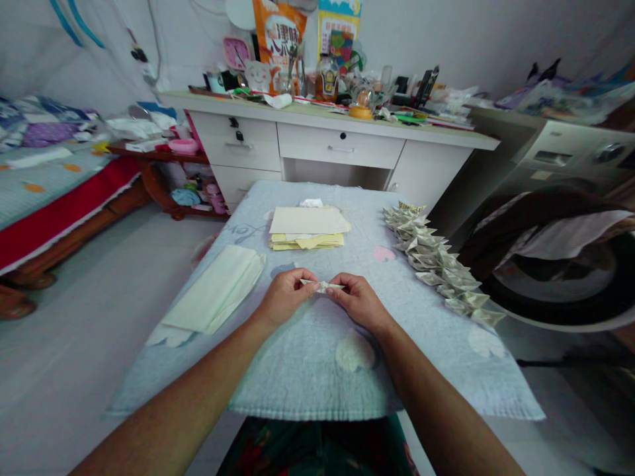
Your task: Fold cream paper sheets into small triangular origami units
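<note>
Between both hands is a small folded paper piece, pale and narrow with pointed ends. My left hand pinches its left end. At its right end the fingers of my right hand are closed on it too. Just beyond the hands lies a stack of cream and yellow paper sheets. To the left rests a pile of pale green-white paper. Along the right side runs a long row of folded paper pieces with many pointed tips, set closely together.
A blue patterned cloth covers the table. Behind it stands a white desk crowded with jars, a pink clock and an orange bag. A washing machine with its door open is on the right, a bed on the left.
</note>
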Demonstrator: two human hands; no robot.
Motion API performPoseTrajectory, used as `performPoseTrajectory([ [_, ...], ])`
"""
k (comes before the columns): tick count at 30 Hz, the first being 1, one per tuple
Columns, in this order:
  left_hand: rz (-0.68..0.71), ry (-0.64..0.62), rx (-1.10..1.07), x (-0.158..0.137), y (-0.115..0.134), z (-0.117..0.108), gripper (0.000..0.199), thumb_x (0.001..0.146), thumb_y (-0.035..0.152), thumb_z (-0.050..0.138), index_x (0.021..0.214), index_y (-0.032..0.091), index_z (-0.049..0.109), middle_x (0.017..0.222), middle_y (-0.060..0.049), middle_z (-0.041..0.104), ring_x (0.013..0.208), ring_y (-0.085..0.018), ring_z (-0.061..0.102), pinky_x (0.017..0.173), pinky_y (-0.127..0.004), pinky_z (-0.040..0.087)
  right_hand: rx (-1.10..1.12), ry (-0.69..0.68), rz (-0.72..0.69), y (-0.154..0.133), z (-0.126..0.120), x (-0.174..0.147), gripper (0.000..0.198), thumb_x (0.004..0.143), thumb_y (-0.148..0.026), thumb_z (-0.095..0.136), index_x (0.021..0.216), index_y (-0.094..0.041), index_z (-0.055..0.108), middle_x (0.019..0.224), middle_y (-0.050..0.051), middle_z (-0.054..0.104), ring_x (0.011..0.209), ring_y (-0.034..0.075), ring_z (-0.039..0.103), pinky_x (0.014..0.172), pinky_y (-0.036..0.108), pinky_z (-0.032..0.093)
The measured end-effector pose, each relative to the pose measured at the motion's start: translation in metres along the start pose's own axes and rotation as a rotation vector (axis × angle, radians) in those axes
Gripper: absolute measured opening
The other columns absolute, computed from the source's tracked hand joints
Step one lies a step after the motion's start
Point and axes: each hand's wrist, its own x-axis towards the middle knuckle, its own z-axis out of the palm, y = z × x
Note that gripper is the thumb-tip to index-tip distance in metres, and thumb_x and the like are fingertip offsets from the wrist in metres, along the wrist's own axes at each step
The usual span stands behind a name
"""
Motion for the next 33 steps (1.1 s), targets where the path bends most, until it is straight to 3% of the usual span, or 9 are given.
performPoseTrajectory([
  [6, 0.021, -0.072, -0.037, -0.0011, 0.0062, 0.0023, 0.018, 0.074, 0.030, 0.067, 0.085, 0.016, 0.068, 0.071, -0.001, 0.064, 0.067, -0.014, 0.058, 0.061, -0.023, 0.044, -0.101, 0.018, -0.092, -0.0027, -0.0002, -0.0021, 0.018, 0.083, -0.032, 0.059, 0.073, -0.017, 0.060, 0.064, -0.003, 0.051, 0.060, 0.010, 0.043, 0.056, 0.021, 0.033],
  [11, 0.057, -0.101, 0.102, -0.0008, 0.0044, 0.0007, 0.017, 0.077, 0.032, 0.063, 0.074, 0.017, 0.071, 0.075, -0.002, 0.069, 0.073, -0.017, 0.061, 0.067, -0.026, 0.045, -0.085, 0.005, -0.110, -0.0062, 0.0016, -0.0032, 0.018, 0.083, -0.032, 0.059, 0.074, -0.017, 0.060, 0.066, -0.002, 0.051, 0.061, 0.011, 0.044, 0.056, 0.021, 0.034],
  [20, 0.066, -0.046, 0.050, 0.0003, 0.0044, -0.0032, 0.016, 0.078, 0.030, 0.062, 0.071, 0.017, 0.067, 0.069, 0.000, 0.064, 0.068, -0.015, 0.056, 0.065, -0.024, 0.041, 0.170, -0.083, 0.018, -0.0052, 0.0033, -0.0024, 0.029, 0.076, -0.045, 0.067, 0.079, -0.017, 0.058, 0.062, -0.005, 0.047, 0.056, 0.009, 0.040, 0.052, 0.021, 0.030],
  [33, -0.079, -0.148, -0.100, 0.0021, 0.0033, -0.0004, 0.020, 0.076, 0.032, 0.061, 0.068, 0.013, 0.062, 0.057, 0.004, 0.049, 0.055, -0.009, 0.041, 0.054, -0.022, 0.031, 0.154, -0.097, 0.029, -0.0033, 0.0022, -0.0025, 0.033, 0.077, -0.048, 0.065, 0.074, -0.016, 0.054, 0.058, -0.006, 0.040, 0.054, 0.008, 0.033, 0.049, 0.021, 0.024],
])
